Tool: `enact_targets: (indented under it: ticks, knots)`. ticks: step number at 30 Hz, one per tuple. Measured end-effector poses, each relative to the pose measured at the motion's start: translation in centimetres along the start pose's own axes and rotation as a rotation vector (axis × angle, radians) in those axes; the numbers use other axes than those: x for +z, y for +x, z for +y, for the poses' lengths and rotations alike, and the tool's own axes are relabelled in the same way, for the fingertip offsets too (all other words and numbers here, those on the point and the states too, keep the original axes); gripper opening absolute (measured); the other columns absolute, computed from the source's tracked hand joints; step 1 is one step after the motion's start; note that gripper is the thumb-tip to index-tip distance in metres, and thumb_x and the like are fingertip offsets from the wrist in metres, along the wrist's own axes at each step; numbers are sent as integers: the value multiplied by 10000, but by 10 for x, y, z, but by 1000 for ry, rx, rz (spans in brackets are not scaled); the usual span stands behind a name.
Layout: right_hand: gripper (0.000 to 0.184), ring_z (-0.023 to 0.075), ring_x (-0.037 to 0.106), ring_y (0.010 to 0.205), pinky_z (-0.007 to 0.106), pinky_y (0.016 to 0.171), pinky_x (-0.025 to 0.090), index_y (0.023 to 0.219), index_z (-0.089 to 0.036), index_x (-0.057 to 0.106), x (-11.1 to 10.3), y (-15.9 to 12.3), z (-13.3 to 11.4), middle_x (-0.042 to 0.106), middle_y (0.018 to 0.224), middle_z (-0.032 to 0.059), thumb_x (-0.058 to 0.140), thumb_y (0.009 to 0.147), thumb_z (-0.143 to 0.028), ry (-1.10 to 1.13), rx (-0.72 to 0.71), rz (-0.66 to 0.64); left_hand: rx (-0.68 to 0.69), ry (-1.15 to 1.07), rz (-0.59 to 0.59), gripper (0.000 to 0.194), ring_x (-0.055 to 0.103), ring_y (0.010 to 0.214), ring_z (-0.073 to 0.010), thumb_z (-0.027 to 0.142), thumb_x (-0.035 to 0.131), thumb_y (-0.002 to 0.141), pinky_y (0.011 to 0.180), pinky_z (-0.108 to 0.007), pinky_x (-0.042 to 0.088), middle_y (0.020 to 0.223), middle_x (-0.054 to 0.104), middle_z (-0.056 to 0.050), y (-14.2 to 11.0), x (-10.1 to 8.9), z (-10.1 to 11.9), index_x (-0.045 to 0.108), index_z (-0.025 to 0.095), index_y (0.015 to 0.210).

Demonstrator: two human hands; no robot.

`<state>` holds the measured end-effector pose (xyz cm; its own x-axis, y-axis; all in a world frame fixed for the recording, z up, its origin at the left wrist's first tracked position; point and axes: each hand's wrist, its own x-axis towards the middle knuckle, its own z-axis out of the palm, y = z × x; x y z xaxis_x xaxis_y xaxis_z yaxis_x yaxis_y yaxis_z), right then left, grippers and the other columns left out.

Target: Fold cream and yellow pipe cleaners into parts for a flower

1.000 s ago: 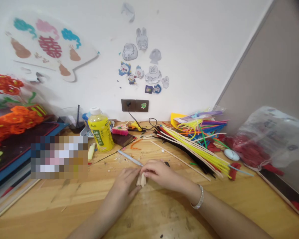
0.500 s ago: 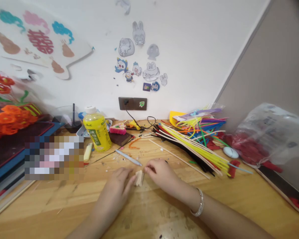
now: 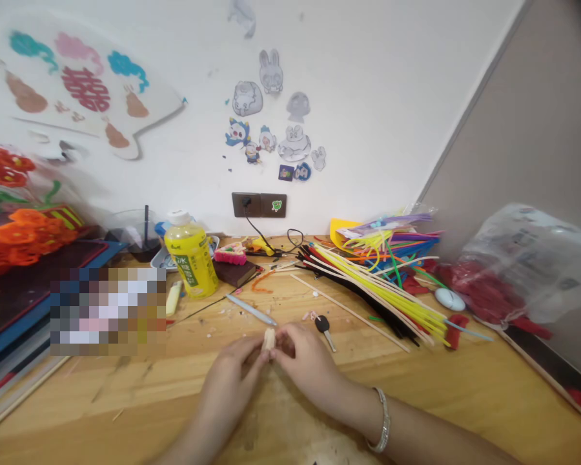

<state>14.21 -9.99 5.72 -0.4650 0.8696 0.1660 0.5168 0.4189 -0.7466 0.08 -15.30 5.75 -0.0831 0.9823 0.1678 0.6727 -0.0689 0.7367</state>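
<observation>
A small cream bundle of pipe-cleaner pieces [image 3: 270, 338] sits between my hands, mostly hidden by my fingers, with only its tip showing. My left hand [image 3: 230, 368] grips it from the left and my right hand [image 3: 303, 358] presses on it from the right, a silver bracelet [image 3: 381, 420] on that wrist. A black-headed key [image 3: 323, 329] lies just beyond my right hand. A slim pale-blue craft tool [image 3: 250, 310] rests on the wooden table [image 3: 126, 387] just beyond my fingers.
A heap of coloured pipe cleaners [image 3: 382, 284] and long wooden sticks [image 3: 348, 310] lies to the right. A yellow bottle [image 3: 188, 261] stands at the back left. Orange pipe-cleaner flowers [image 3: 19, 236] rest on books at left; a plastic bag of red pieces [image 3: 508, 271] sits at right.
My hands have closed together around the cream bundle and lifted it from the table. The key now shows beside my right hand, and the view has shifted slightly.
</observation>
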Motion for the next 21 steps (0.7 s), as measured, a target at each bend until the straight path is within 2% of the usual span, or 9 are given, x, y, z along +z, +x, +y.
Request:
enact_targets:
  ticks: [5, 8, 13, 16, 21]
  knots:
    - [210, 144, 563, 735, 248, 679, 441, 877, -179, 569, 2, -3, 0, 619, 833, 18, 579, 712, -49, 120, -140, 89, -99, -220, 81, 241, 671, 819, -222, 330, 536, 760, 759, -320, 513, 885, 736, -49, -3, 4, -1, 663, 199, 918]
    - [217, 159, 567, 808, 269, 727, 451, 899, -190, 576, 0, -6, -1, 623, 864, 29, 554, 737, -49, 137, -281, 129, -71, -221, 159, 213, 672, 827, -220, 325, 577, 732, 784, -326, 511, 895, 739, -48, -5, 2, 1, 668, 204, 881]
    - [201, 164, 577, 869, 287, 776, 459, 974, -204, 579, -4, -7, 2, 641, 939, 41, 532, 799, -118, 150, -450, 177, 54, -243, 261, 127, 675, 791, -197, 291, 599, 723, 749, -301, 533, 858, 733, -38, -6, -1, 4, 669, 218, 799]
    - [171, 162, 587, 876, 287, 786, 461, 982, -207, 590, -5, -7, 3, 654, 939, 44, 513, 835, -165, 152, -497, 197, 91, -272, 303, 74, 678, 730, -175, 262, 628, 704, 709, -273, 549, 785, 725, -15, -8, 0, 4, 652, 225, 764]
    - [139, 153, 596, 851, 268, 774, 465, 931, -196, 613, -7, -7, 2, 663, 888, 42, 504, 848, -175, 190, -497, 222, 101, -387, 351, 235, 686, 703, -154, 208, 647, 683, 680, -251, 564, 798, 726, 8, -9, 4, 2, 608, 240, 912]
